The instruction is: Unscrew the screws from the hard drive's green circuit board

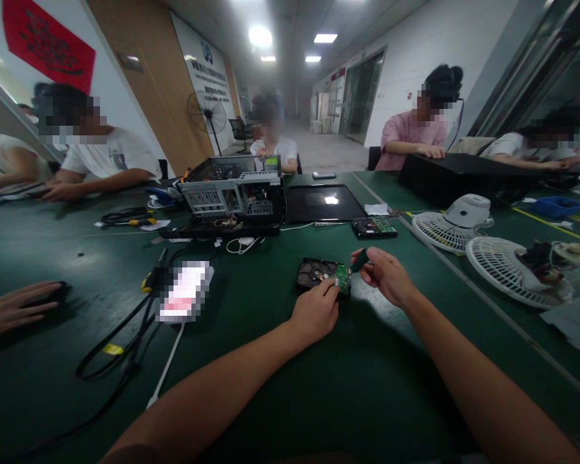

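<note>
A hard drive (314, 272) lies on the green table in front of me, its underside up, with a green circuit board (342, 277) at its right end. My left hand (318, 310) grips the near edge of the drive, fingertips resting by the board. In my right hand (385, 276) is a screwdriver with a dark green handle (359, 260), pinched between thumb and fingers. The tool slants down toward the board's right edge; its tip is too small to make out clearly.
An opened computer case (232, 196) stands ahead, beside a flat black screen (323, 203). Another hard drive (374, 227) lies farther back. White fan parts (507, 267) are at right. A lit phone (184, 291), black cable (120, 338) and another person's hand (22, 308) are at left.
</note>
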Demonstrator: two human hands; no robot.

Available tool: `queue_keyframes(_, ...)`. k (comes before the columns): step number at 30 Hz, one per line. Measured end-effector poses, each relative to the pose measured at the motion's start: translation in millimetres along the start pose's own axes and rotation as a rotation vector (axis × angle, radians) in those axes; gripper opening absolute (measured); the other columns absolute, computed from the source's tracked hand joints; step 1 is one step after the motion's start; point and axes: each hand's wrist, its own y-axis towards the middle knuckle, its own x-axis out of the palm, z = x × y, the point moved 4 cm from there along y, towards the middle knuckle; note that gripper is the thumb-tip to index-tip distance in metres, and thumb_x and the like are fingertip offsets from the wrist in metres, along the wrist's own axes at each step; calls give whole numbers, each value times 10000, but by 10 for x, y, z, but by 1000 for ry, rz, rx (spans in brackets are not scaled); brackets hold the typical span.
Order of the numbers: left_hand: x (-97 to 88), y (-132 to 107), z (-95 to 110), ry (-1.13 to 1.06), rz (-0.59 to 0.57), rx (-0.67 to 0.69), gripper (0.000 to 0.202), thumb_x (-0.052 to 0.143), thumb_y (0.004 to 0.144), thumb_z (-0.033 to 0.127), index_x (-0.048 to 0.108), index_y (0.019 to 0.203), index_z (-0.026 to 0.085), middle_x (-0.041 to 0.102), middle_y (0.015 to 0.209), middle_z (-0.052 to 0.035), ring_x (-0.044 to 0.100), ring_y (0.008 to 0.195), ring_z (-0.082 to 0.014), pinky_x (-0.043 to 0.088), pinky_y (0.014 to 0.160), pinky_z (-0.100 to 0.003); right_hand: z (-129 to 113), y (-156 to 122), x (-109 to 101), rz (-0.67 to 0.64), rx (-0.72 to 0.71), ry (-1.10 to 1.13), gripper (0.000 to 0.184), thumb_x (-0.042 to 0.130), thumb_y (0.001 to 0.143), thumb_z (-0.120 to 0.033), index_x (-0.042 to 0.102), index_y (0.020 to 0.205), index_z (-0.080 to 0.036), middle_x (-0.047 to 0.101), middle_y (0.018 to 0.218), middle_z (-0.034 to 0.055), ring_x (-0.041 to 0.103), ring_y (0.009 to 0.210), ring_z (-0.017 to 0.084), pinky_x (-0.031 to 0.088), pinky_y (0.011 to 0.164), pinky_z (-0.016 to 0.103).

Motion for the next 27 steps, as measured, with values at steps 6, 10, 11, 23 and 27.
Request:
queue_keyframes(6,-3,-1,4,2,8,8,443,560,927,195,496,1364,225,526,1452,-84,604,1224,-258,565,1010,-402,-3,1,-1,-28,-10,-10,315,676,884,-506,694,975,-205,732,1098,99,574,570,111,339,425,249)
queue_keyframes(10,-3,-1,7,13,6,4,424,562,929,200,504,1349,217,526,1451,-84,607,1215,-260,573,992,-401,18,17,-6,-25,12,63,385,580,924,-566,688,998,-204,737,1015,94,578,571,124,379,453,260)
queue_keyframes(11,-3,-1,9,14,5,4,422,562,929,199,504,1347,217,525,1451,-85,608,1211,-260,576,986,-400,21,19,-9,-22,19,76,403,556,933,-573,690,1024,-204,733,985,89,566,561,123,367,446,259)
queue_keyframes(23,-18,2,18,17,7,6,415,560,930,201,504,1341,217,535,1441,-87,616,1210,-263,576,994,-405,66,29,-56,39,-74,-138,325,790,814,-417,691,1056,-225,690,983,36,532,575,81,362,453,226)
queue_keyframes(27,4,8,16,23,17,3,412,562,928,195,510,1336,218,535,1442,-82,614,1218,-257,570,1009,-391,92,39,-63,68,-86,-202,369,821,773,-409,684,1059,-222,697,978,32,515,558,71,364,449,222)
